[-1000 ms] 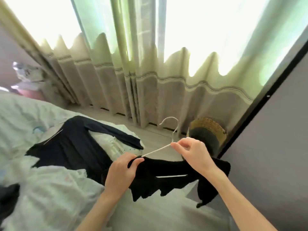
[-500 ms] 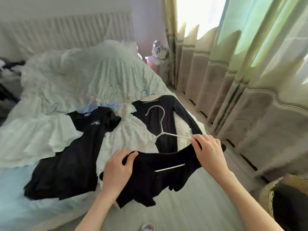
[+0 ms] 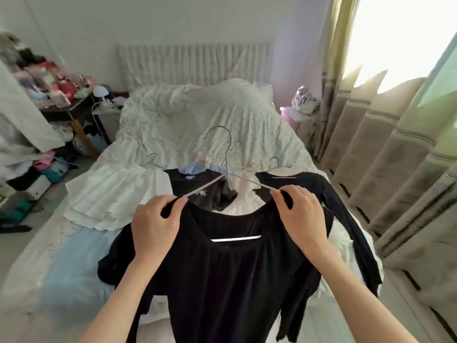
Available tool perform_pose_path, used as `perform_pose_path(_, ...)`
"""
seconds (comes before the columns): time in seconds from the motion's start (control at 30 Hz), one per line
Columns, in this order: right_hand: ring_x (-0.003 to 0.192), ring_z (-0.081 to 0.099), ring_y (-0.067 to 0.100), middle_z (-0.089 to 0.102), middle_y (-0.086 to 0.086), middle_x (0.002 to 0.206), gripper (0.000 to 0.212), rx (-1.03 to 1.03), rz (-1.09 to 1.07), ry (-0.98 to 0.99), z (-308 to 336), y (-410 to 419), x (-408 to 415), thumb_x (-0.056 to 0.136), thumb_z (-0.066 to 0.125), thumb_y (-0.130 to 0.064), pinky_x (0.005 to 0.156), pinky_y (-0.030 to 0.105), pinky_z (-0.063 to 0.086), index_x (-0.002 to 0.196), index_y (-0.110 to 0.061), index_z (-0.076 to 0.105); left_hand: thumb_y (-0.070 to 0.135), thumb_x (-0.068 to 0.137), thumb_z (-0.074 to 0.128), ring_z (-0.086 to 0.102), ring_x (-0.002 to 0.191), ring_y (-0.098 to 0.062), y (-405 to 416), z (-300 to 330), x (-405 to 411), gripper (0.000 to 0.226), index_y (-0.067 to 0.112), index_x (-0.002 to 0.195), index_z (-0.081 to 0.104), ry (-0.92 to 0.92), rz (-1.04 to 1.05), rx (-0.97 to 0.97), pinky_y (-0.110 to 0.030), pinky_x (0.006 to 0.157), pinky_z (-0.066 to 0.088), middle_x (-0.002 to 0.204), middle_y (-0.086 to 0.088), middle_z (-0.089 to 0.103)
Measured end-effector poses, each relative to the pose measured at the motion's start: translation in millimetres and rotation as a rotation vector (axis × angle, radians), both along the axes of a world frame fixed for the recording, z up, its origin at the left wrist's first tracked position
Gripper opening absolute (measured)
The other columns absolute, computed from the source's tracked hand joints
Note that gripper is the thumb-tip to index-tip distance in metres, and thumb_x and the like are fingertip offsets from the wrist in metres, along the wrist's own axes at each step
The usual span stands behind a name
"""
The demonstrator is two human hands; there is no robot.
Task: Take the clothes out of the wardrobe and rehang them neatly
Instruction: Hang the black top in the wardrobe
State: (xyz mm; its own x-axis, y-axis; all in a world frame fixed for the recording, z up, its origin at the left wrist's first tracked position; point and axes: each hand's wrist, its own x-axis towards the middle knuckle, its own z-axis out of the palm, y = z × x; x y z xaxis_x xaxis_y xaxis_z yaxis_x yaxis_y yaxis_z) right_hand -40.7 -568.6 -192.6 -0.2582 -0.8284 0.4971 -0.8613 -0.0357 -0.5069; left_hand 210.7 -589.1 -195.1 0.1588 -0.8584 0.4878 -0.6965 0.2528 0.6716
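A black top (image 3: 232, 276) hangs on a white hanger (image 3: 223, 154) that I hold up over the bed. My left hand (image 3: 155, 224) pinches the top's left shoulder at the hanger arm. My right hand (image 3: 300, 219) grips the right shoulder the same way. The hanger's hook points away from me, and its lower bar shows white through the neckline. On the bed behind lie other hung clothes: a white ruffled garment (image 3: 111, 194), a black printed tee (image 3: 197, 191) and a black long-sleeved top (image 3: 329, 194).
The bed (image 3: 188, 115) with a dotted white duvet fills the middle. A cluttered table (image 3: 64, 105) and piles of clothes stand at the left. Curtains (image 3: 385, 134) hang along the right wall, with a pink bedside stand (image 3: 294, 115) in the corner.
The view has swung left from the window to the bed. Both hands have lifted the black top higher and spread it straight across the hanger.
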Motion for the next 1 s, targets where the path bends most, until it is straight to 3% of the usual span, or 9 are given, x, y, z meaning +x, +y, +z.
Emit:
perform_pose_path(0.13,0.08,0.059,0.021,0.067,0.002,0.082,0.027,-0.009,-0.04,-0.019,6.6,-56.5,18.2,0.09,0.057,-0.033,0.077,0.029,0.04,0.09,-0.008,0.068,0.026,0.084,0.066,0.052,0.078,-0.012,-65.9,4.9,17.9,0.02,0.006,0.089,0.07,-0.017,-0.007,-0.018,-0.032,0.081,0.04,0.09,-0.002,0.07)
perform_pose_path(0.23,0.079,0.06,0.02,0.067,0.002,0.082,0.03,-0.012,-0.044,-0.04,9.5,-101.1,28.2,0.091,0.055,-0.035,0.077,0.031,0.043,0.089,-0.008,0.067,0.025,0.084,0.067,0.062,0.081,-0.019,-118.2,9.7,27.7,0.02,0.006,0.087,0.07,-0.028,-0.054,-0.036,-0.037,0.083,0.045,0.087,-0.002,0.07)
perform_pose_path(0.4,0.087,0.057,0.022,0.066,0.004,0.089,0.034,0.004,-0.047,-0.051,20.2,-179.2,29.3,0.093,0.052,-0.037,0.077,0.03,0.037,0.097,-0.006,0.066,0.029,0.087,0.063,0.056,0.08,-0.007,-201.5,20.7,31.5,0.023,0.008,0.089,0.07,-0.032,-0.112,-0.049,-0.024,0.078,0.042,0.087,0.002,0.069)
perform_pose_path(0.53,0.085,0.058,0.023,0.066,0.007,0.089,0.036,0.07,-0.007,-0.077,6.8,-258.5,19.4,0.093,0.052,-0.038,0.079,0.033,0.04,0.094,-0.005,0.065,0.036,0.089,0.057,0.06,0.083,-0.014,-278.7,3.4,25.5,0.027,0.011,0.089,0.068,-0.042,-0.118,0.052,-0.031,0.081,0.046,0.086,0.004,0.067)
perform_pose_path(0.7,0.082,0.058,0.028,0.065,0.01,0.086,0.041,0.247,0.007,-0.08,-51.6,-365.9,-6.5,0.094,0.049,-0.041,0.072,0.036,0.041,0.093,-0.002,0.063,0.038,0.091,0.053,0.059,0.079,-0.019,-381.8,-56.1,2.8,0.031,0.01,0.09,0.066,-0.156,-0.106,0.21,-0.035,0.073,0.047,0.084,0.0,0.065)
perform_pose_path(0.83,0.088,0.056,0.031,0.064,0.013,0.088,0.041,0.388,0.018,-0.103,-115.5,-444.6,-31.7,0.094,0.049,-0.039,0.073,0.035,0.036,0.095,0.0,0.063,0.038,0.093,0.05,0.056,0.072,-0.023,-456.3,-110.3,-21.2,0.029,0.012,0.087,0.061,-0.31,-0.098,0.36,-0.031,0.065,0.036,0.071,0.002,0.057)
perform_pose_path(1.0,0.087,0.057,0.032,0.065,0.016,0.091,0.041,0.445,0.002,-0.158,-175.2,-537.2,-63.3,0.094,0.049,-0.038,0.07,0.034,0.036,0.096,0.0,0.063,0.038,0.094,0.049,0.053,0.076,-0.026,-550.5,-161.1,-59.5,0.03,0.012,0.086,0.061,-0.377,-0.051,0.396,-0.032,0.064,0.033,0.077,-0.002,0.057)
